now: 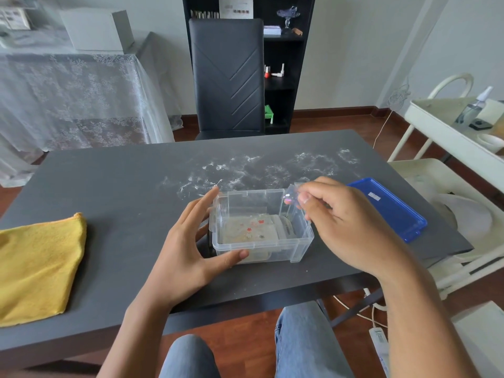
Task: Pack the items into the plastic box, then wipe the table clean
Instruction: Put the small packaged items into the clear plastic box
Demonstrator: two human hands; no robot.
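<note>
One unreadable label, blue lid (388,208)

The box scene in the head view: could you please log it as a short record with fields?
box: clear plastic box, open, on the dark table
contents: flat packets with small red shapes
left hand: left hand steadies the box's left side, fingers straight
right hand: right hand pinches a small clear packet above the box
lid: blue lid, right of the box
cloth: yellow cloth, left edge
table: white smears behind the box

Soft daylight, wide-angle edge distortion
</note>
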